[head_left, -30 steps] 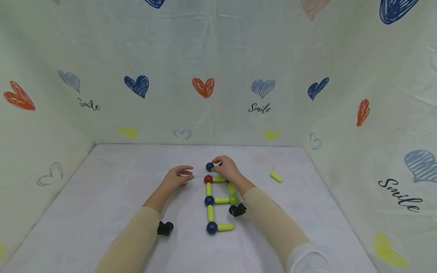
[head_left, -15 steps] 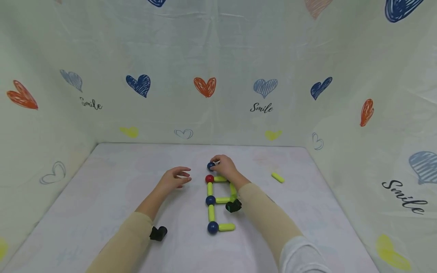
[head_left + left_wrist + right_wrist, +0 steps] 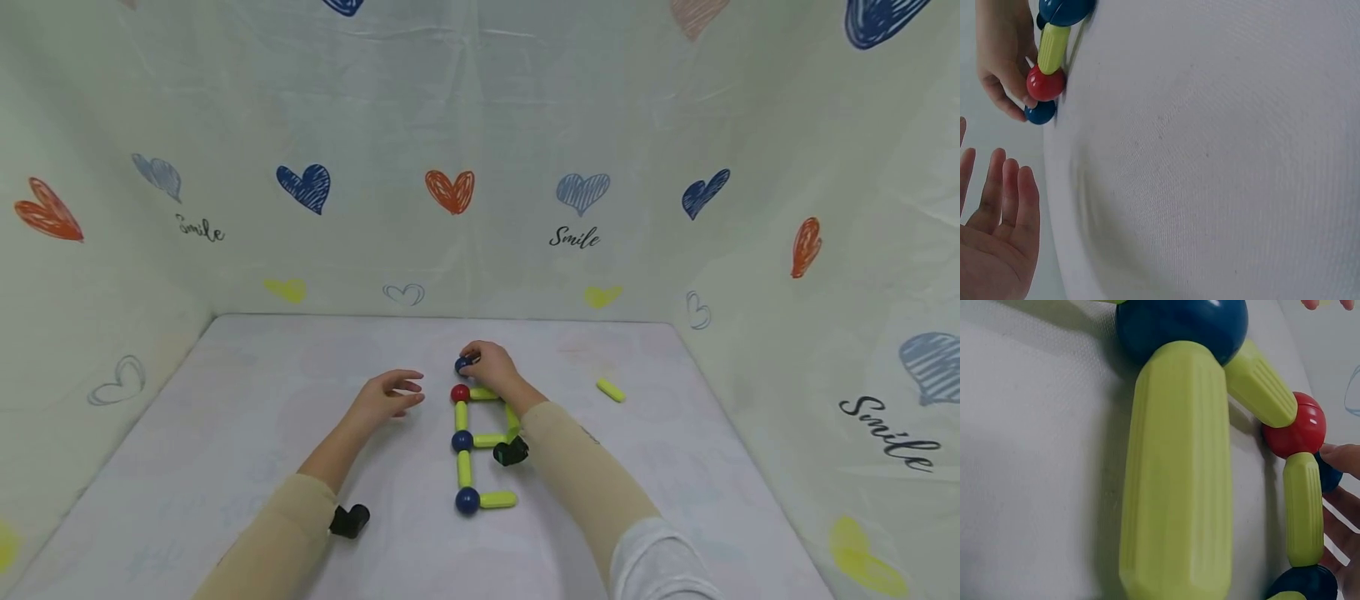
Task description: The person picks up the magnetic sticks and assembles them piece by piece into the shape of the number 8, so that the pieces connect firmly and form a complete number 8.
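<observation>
My right hand (image 3: 495,369) pinches a blue ball (image 3: 462,367) between thumb and fingers, low over the table just beyond the red ball (image 3: 460,392). That red ball tops a flat frame of yellow-green rods (image 3: 464,469) and balls, with a blue ball (image 3: 462,441) midway and another blue ball (image 3: 467,500) at the near end. In the right wrist view, a dark blue ball (image 3: 1310,580) joins the rod from the red ball; my right hand covers this corner in the head view. My left hand (image 3: 386,398) hovers left of the frame, fingers extended, holding nothing.
One loose yellow-green rod (image 3: 611,390) lies to the right on the white table (image 3: 645,467). A short rod (image 3: 498,499) juts right from the frame's nearest ball. Black wrist cameras (image 3: 349,522) sit on both sleeves. A curtain with printed hearts surrounds the table.
The right hand stays at the blue ball beyond the red one, with only a slight shift of its fingers. Both forearms have moved slightly left; the left hand stays empty.
</observation>
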Demonstrator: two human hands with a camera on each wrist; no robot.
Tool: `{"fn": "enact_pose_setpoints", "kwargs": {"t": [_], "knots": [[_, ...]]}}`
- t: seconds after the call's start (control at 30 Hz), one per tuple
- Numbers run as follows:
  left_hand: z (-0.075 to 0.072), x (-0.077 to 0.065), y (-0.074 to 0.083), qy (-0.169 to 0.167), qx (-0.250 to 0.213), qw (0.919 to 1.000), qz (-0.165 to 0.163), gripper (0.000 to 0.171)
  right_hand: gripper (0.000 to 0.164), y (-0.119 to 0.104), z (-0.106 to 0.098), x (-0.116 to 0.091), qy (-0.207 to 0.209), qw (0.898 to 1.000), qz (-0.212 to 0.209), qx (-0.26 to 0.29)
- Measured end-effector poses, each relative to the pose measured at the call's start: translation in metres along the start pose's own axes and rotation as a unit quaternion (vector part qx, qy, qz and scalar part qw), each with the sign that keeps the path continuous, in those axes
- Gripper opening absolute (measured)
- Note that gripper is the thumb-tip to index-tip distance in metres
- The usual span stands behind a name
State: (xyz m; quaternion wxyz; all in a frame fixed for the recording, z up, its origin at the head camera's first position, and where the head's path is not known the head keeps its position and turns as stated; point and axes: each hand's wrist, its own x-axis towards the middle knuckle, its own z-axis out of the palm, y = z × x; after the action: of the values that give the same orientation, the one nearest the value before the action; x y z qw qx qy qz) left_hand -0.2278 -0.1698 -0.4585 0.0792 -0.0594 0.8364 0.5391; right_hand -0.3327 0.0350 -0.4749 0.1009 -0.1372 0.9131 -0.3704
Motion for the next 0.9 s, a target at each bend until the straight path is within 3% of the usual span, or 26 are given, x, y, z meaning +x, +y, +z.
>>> {"fn": "enact_pose_setpoints", "kwargs": {"t": [0.43,0.9], "knots": [[0.015,-0.004,0.011,-0.007,0.009,0.9999,0.005,0.041,0.031,0.005,-0.017,-0.016,0.015,1.0,-0.008,-0.004],[0.037,-0.021,0.011,-0.039,0.019,0.9986,0.03,0.039,0.03,0.006,-0.04,-0.053,-0.005,0.999,-0.03,0.027]]}}
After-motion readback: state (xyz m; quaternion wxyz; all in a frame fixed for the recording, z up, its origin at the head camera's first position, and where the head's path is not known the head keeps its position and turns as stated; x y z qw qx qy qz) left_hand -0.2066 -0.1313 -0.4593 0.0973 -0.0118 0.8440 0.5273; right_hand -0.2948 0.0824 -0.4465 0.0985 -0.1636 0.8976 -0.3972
